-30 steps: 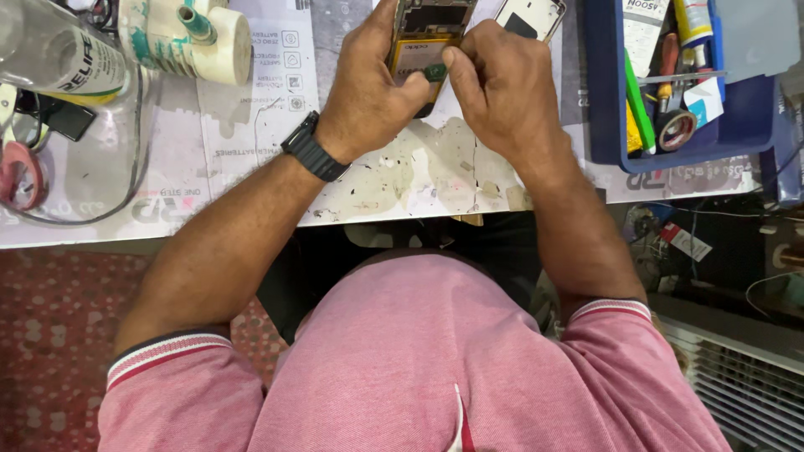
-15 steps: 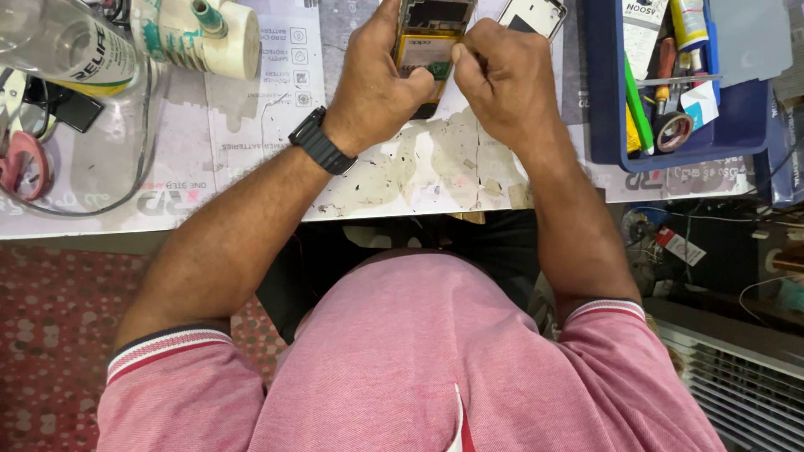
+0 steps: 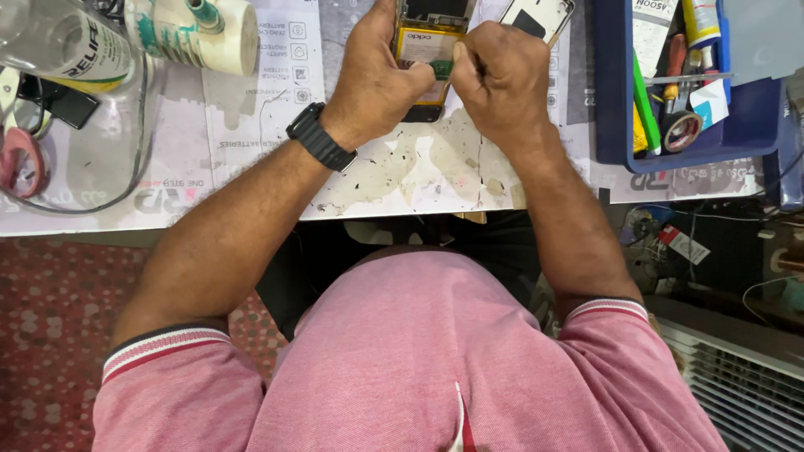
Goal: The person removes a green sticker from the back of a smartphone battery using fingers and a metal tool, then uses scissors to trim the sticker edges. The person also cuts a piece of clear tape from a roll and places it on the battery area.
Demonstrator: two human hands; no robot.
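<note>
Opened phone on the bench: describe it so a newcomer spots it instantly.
Start at the paper-covered white workbench, top centre, where the left hand and right hand meet. Between them lies the opened phone with its yellow battery and green circuit board exposed. Unlike the white phone back cover just right of it, it shows yellow innards and is gripped by both hands.

Left hand (image 3: 377,79): fingers curled, thumb pointing right, knuckles up, wrist bearing a black watch (image 3: 321,136); forearm runs diagonally from the lower left. Right hand (image 3: 502,75): closed into a loose fist, thumb tucked toward the left hand, nearly touching it; forearm bare, angled from the lower right
</note>
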